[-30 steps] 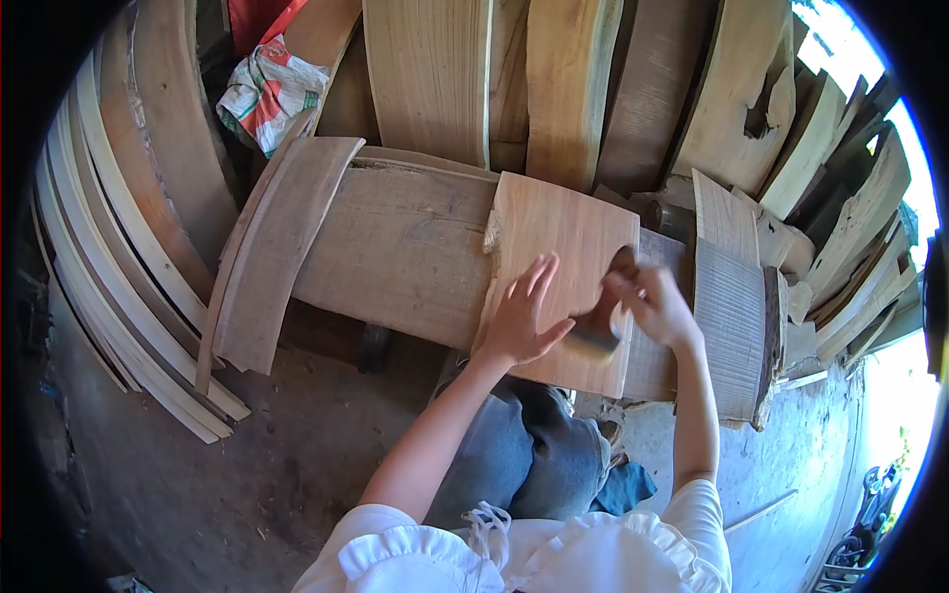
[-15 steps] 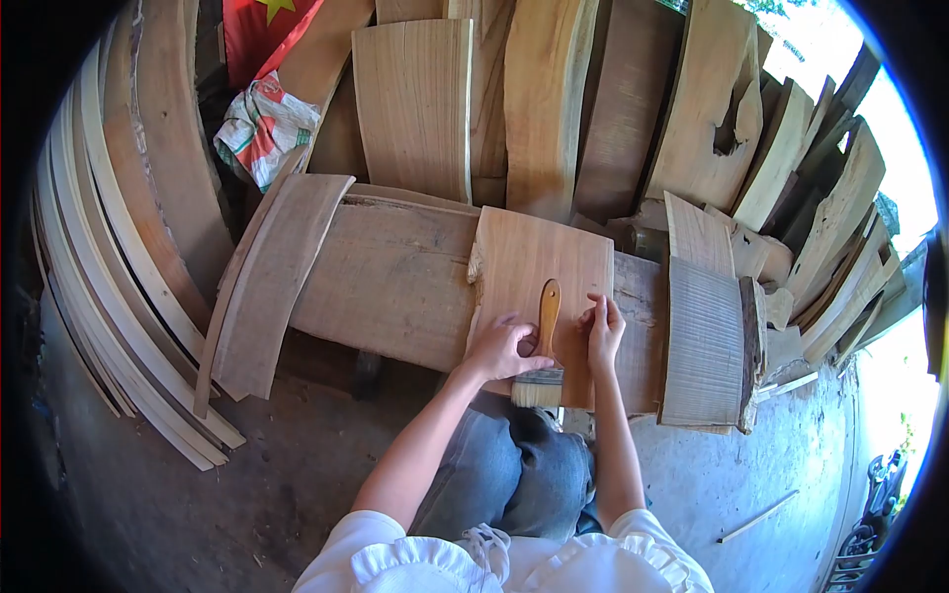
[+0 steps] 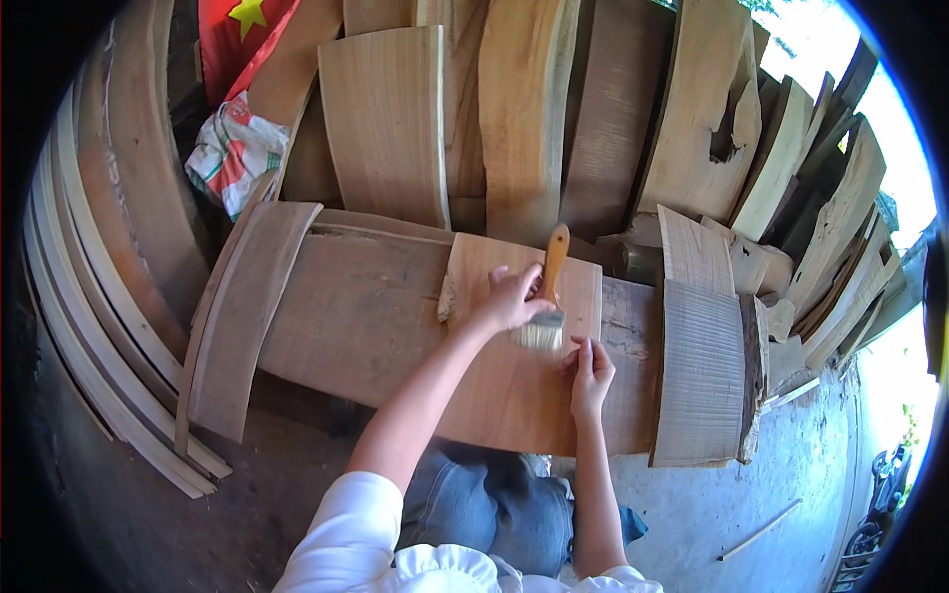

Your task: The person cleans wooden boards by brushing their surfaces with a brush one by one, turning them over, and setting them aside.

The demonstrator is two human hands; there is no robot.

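A flat brush [image 3: 557, 267] with a wooden handle and pale bristles is in my left hand [image 3: 514, 299], gripped near where the handle meets the ferrule. Its handle points up and its bristles point down, above a smooth reddish-brown board [image 3: 514, 395]. My right hand [image 3: 590, 374] is closed just below and right of the bristles, over the board's right part; anything inside its fingers is too small to make out. Under the smooth board lies a longer, rougher plank [image 3: 336, 306].
A curved board [image 3: 252, 321] lies across the plank's left end, a ridged board [image 3: 702, 371] across its right. Tall slabs [image 3: 386, 124] lean behind. A red flag [image 3: 242, 44] and a crumpled sack [image 3: 237, 153] are upper left. Thin strips [image 3: 74, 267] stand at left.
The brush passed from my right hand to my left and has since moved up and away from me. My right hand has closed and shifted slightly lower in view.
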